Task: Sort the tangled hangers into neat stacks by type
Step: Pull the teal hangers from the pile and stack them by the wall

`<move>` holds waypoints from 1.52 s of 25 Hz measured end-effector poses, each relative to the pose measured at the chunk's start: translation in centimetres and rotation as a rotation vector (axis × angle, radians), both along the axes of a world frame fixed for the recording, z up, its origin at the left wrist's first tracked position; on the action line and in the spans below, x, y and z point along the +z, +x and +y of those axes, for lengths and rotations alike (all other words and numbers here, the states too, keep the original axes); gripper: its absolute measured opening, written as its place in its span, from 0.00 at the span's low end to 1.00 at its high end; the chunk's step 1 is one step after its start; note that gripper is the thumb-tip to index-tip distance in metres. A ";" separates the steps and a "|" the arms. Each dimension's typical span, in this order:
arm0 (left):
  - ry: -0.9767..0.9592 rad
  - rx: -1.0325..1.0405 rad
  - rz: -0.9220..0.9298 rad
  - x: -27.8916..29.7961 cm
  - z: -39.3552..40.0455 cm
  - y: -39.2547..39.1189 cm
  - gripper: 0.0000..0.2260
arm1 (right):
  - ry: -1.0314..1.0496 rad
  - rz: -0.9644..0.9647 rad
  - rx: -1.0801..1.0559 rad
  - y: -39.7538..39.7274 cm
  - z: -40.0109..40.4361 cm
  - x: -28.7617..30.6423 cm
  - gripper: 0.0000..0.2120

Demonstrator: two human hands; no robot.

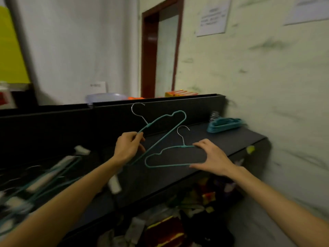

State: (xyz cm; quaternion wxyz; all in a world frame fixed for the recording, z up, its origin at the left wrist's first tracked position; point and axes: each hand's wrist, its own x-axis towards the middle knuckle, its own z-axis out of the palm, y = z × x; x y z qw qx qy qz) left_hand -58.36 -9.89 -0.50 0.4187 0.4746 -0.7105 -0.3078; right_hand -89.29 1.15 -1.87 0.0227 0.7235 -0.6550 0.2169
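We hold one teal hanger point(161, 129) pinched in our left hand point(129, 147), another hanger point(170, 156) gripped in our right hand point(212, 158); next, lay both on the far stack point(225, 124).

Tangled hangers point(35, 177) at left are blurred, cut by the edge.
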 end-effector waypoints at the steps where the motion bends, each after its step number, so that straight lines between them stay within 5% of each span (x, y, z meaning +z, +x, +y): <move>1: 0.002 -0.063 0.000 -0.1 0.1 -4.7 0.14 | -0.005 -0.029 -0.044 -3.9 1.3 0.0 0.44; 7: -0.012 -0.292 -0.167 1.8 -2.7 -24.5 0.16 | -0.142 -0.141 -0.285 -20.9 4.5 -0.1 0.46; 16: -0.311 -0.276 -0.622 1.8 -14.5 -43.8 0.18 | -0.151 0.069 -0.227 -37.6 -1.8 -0.1 0.43; 27: -0.279 -0.236 -0.975 0.5 -23.8 -53.7 0.20 | -0.165 0.108 -0.021 -50.3 -14.8 2.4 0.40; 32: -0.037 -0.177 -0.884 -0.7 -24.1 -53.1 0.25 | -0.029 0.088 0.145 -50.5 -22.3 3.1 0.39; 38: 0.519 -0.240 -0.374 -0.3 -24.2 -52.8 0.22 | 0.048 0.060 0.254 -52.3 -26.5 3.2 0.43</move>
